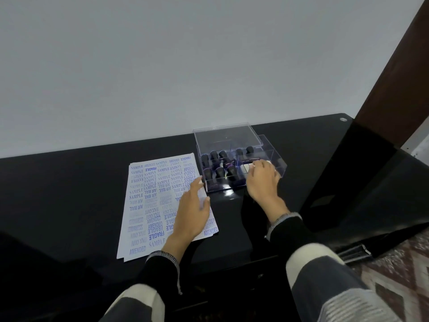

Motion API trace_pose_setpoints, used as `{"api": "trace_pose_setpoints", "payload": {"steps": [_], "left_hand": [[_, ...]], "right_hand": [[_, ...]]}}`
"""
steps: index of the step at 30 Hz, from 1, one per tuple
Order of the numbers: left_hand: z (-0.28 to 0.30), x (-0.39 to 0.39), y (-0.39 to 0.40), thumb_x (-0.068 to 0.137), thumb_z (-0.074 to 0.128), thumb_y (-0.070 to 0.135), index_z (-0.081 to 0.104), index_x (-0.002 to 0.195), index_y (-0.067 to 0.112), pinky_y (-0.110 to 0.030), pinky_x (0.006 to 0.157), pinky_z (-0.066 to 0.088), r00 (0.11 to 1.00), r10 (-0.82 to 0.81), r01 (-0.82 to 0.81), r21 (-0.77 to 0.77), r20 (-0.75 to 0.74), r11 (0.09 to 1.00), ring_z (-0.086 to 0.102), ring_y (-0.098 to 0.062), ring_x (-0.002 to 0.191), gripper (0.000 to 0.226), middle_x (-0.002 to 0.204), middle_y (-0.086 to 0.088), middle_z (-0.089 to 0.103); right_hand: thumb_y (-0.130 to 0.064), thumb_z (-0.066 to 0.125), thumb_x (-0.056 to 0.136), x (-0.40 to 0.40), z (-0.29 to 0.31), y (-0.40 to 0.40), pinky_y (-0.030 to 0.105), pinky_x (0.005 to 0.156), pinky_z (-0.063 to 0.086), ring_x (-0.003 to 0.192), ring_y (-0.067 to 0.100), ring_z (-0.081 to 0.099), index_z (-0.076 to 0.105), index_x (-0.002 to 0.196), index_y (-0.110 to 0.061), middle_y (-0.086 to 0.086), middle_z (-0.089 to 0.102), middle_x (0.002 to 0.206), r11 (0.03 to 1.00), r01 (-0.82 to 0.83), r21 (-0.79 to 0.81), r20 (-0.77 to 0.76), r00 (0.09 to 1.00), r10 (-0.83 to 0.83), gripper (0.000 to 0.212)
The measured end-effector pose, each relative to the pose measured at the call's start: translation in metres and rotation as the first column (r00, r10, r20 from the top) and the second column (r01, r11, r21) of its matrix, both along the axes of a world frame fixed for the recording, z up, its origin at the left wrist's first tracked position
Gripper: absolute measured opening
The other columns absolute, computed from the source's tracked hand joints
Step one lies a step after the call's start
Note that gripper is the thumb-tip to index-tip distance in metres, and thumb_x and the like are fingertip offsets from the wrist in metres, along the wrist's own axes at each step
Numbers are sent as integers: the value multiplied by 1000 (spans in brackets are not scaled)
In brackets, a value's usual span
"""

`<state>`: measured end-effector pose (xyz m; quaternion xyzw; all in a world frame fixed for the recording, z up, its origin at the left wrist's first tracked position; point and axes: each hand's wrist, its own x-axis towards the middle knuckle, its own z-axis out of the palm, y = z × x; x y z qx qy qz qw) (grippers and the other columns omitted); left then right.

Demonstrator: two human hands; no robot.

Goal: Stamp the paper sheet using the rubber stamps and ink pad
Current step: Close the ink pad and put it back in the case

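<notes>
A white paper sheet point(153, 201) covered in blue stamped words lies on the black table point(69, 182). My left hand point(193, 210) rests flat on the sheet's right edge, fingers straight. Just right of the sheet stands a clear plastic box point(277, 165) with its lid point(227, 137) raised. Several black-handled rubber stamps point(219, 173) stand in its left part. My right hand point(263, 178) reaches into the right part, fingers curled down over a small white-and-dark item point(246, 168). Whether it grips that item is hidden, and I cannot tell if the item is the ink pad.
The table's far edge meets a pale wall point(185, 66). A dark brown wooden post point(394, 73) rises at the right. A patterned floor point(399, 270) shows at the lower right, beyond the table's corner.
</notes>
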<state>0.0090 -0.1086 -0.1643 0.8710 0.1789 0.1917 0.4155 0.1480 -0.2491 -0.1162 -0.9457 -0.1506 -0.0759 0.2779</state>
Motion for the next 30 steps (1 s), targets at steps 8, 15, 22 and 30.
{"api": "trace_pose_setpoints", "payload": {"steps": [8,15,22,30], "left_hand": [[40,-40,43,96,44,0,64,106,15,-37,100,46,838,523,-471,-274,157,838,55,-14,110,27,113,1,63],[42,-86,95,94,47,15,38,137,11,-46,91,43,744,574,-637,-103,-342,764,40,-35,123,45,137,-16,42],[39,-87,110,93,46,7,51,87,7,-31,56,46,793,502,-577,-161,-345,801,57,-19,72,8,96,-9,59],[33,-75,119,92,44,4,55,83,4,-24,47,37,805,477,-567,-221,-354,793,52,-16,63,14,84,-7,58]], "right_hand": [[-10,46,97,-102,-15,34,29,82,47,101,19,52,52,118,-6,9,51,119,919,32,393,-85,996,2,23],[-19,52,96,-125,-11,69,35,94,40,124,32,40,41,128,3,22,40,134,998,-49,41,-339,939,59,40],[-19,60,92,-129,-19,80,34,93,43,121,30,42,48,124,-1,17,44,130,996,-85,30,-311,946,90,38],[-10,58,90,-116,-30,79,24,66,43,86,21,58,64,94,-4,13,62,106,976,-68,208,-316,939,133,9]]}}
